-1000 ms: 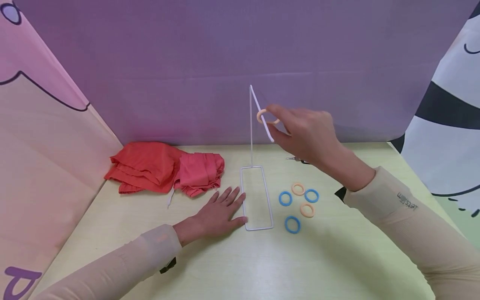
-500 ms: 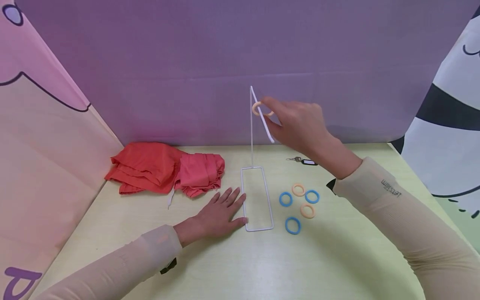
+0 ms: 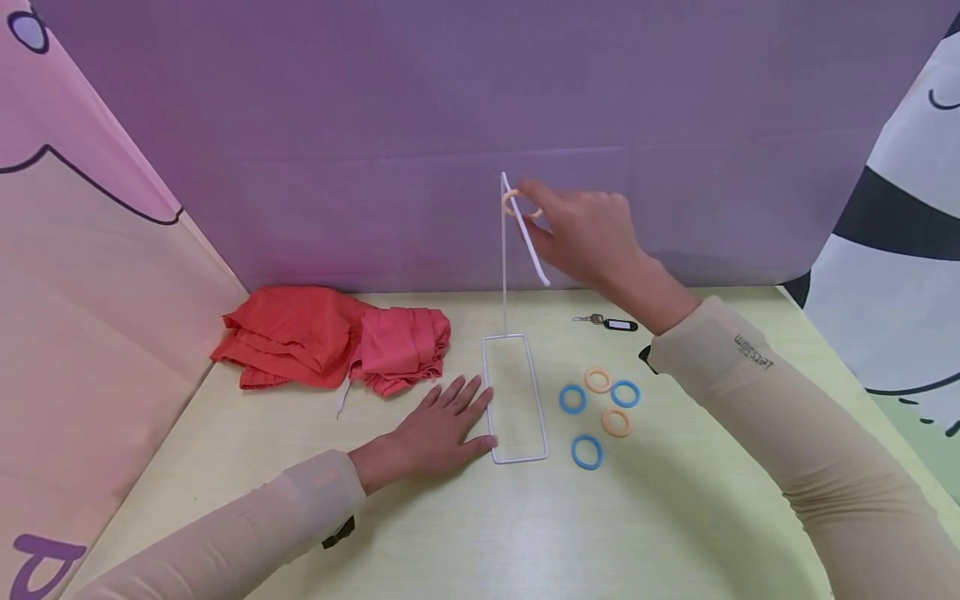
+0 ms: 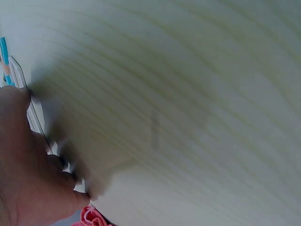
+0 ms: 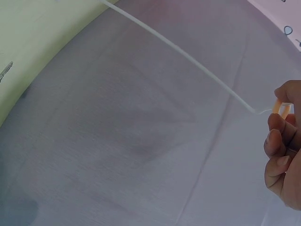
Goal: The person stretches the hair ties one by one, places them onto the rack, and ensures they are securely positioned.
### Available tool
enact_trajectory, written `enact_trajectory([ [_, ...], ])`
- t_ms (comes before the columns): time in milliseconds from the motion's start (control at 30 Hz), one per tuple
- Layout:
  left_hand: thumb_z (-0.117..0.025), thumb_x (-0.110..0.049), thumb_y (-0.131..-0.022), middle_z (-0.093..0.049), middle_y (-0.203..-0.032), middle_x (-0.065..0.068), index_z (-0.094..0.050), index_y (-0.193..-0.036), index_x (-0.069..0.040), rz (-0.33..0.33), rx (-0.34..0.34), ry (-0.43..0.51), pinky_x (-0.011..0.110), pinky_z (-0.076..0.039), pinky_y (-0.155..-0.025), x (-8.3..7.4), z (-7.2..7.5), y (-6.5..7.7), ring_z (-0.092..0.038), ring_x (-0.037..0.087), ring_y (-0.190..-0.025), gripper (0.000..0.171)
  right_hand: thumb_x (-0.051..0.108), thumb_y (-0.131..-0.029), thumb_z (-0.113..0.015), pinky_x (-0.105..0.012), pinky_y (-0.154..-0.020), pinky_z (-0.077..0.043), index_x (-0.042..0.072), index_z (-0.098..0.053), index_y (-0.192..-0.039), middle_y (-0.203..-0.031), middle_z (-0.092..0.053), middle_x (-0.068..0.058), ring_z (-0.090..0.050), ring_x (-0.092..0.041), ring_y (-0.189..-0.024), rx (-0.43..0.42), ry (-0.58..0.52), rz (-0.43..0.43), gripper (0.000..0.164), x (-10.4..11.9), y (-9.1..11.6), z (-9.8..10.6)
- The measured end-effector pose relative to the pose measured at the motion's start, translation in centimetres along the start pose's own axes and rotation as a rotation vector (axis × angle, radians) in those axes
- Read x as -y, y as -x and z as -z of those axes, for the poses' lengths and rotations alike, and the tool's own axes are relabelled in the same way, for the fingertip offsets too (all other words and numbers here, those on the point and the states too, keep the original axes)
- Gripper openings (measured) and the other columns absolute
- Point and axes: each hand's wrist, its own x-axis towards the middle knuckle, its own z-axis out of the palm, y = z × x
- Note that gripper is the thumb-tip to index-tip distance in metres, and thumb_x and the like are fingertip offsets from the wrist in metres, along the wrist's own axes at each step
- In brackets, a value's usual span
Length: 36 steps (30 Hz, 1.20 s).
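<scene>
A white wire stand point(image 3: 536, 383) has a flat rectangular base, a tall upright and an arm slanting toward the viewer from its top. My right hand point(image 3: 588, 229) pinches a pale orange ring point(image 3: 535, 214) between thumb and finger; the ring encircles the arm near its upper end. In the right wrist view the same orange ring point(image 5: 277, 107) shows between the fingertips. My left hand point(image 3: 435, 429) lies flat with spread fingers, thumb and index finger touching the left side of the base. Right of the base lie blue rings point(image 3: 587, 466) and orange rings point(image 3: 617, 434), several in all.
Folded red cloth point(image 3: 300, 333) and pinkish-red cloth point(image 3: 401, 346) lie at the back left of the table. A key with a black tag point(image 3: 620, 325) lies behind the rings. A purple backdrop point(image 3: 375, 225) rises along the table's back edge.
My right hand has moved up and left, sliding the orange ring along the arm toward the top of the upright. The key has come into full view. My left hand stays in place.
</scene>
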Motion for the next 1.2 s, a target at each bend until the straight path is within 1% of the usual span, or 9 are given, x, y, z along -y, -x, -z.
enact_trajectory([
  [133,-0.04,-0.063,-0.1,-0.005,-0.171,0.003,-0.011,-0.163,-0.022,0.001,0.002,-0.005,0.055,-0.009,-0.127,-0.06,0.1,0.07,-0.002,0.029,-0.158,0.08,0.021,-0.089,-0.07,-0.042,-0.035,-0.034,0.016,-0.069,-0.112,-0.074,-0.076,-0.004,-0.057,-0.03,-0.046,0.004,-0.005,-0.029,0.023,-0.22,-0.18,-0.35],
  [333,-0.04,-0.062,-0.1,-0.005,-0.171,0.003,-0.011,-0.163,-0.022,0.003,-0.003,-0.005,0.054,-0.009,-0.127,-0.13,0.18,0.1,-0.002,0.029,-0.158,0.08,0.024,-0.091,-0.069,-0.043,-0.037,-0.035,0.018,-0.069,-0.11,-0.076,-0.076,-0.002,-0.059,-0.031,-0.049,0.002,-0.014,-0.045,0.021,-0.31,-0.59,-0.87],
  [500,-0.04,-0.063,-0.1,-0.005,-0.171,0.003,-0.011,-0.163,-0.022,0.005,0.001,-0.009,0.055,-0.009,-0.127,-0.18,0.13,0.09,-0.002,0.029,-0.158,0.08,0.029,-0.093,-0.067,-0.044,-0.038,-0.037,0.019,-0.068,-0.11,-0.075,-0.076,-0.002,-0.06,-0.031,-0.051,0.034,-0.007,-0.063,0.021,-0.22,-0.68,-1.0],
  [700,-0.04,-0.061,-0.101,-0.007,-0.171,0.005,-0.013,-0.162,-0.02,-0.003,-0.002,-0.006,0.055,-0.01,-0.126,-0.27,0.29,0.21,-0.003,0.031,-0.158,0.079,0.03,-0.093,-0.066,-0.045,-0.039,-0.039,0.018,-0.067,-0.111,-0.072,-0.074,-0.004,-0.06,-0.033,-0.051,0.05,-0.001,-0.078,0.021,-0.14,-0.76,-0.96],
  [1000,-0.04,-0.062,-0.1,-0.006,-0.171,0.004,-0.012,-0.163,-0.022,0.0,0.002,-0.013,0.055,-0.009,-0.126,-0.21,0.21,0.29,-0.003,0.03,-0.158,0.08,0.03,-0.093,-0.065,-0.046,-0.04,-0.041,0.018,-0.066,-0.11,-0.068,-0.071,-0.005,-0.058,-0.034,-0.049,0.052,-0.003,-0.081,0.021,0.0,-0.77,-0.84],
  [1133,-0.04,-0.062,-0.1,-0.006,-0.171,0.004,-0.012,-0.162,-0.021,-0.002,0.0,-0.006,0.055,-0.009,-0.126,-0.27,0.22,0.36,-0.003,0.029,-0.158,0.08,0.031,-0.094,-0.065,-0.044,-0.039,-0.039,0.018,-0.066,-0.111,-0.066,-0.07,-0.005,-0.057,-0.033,-0.048,0.05,0.002,-0.075,0.021,-0.09,-0.69,-0.87],
  [1200,-0.04,-0.062,-0.1,-0.006,-0.171,0.004,-0.012,-0.162,-0.021,-0.002,0.002,-0.007,0.055,-0.009,-0.126,-0.26,0.27,0.39,-0.003,0.029,-0.158,0.08,0.032,-0.093,-0.066,-0.044,-0.038,-0.037,0.018,-0.065,-0.112,-0.063,-0.067,-0.005,-0.055,-0.032,-0.047,0.054,0.005,-0.075,0.023,-0.1,-0.6,-0.79],
])
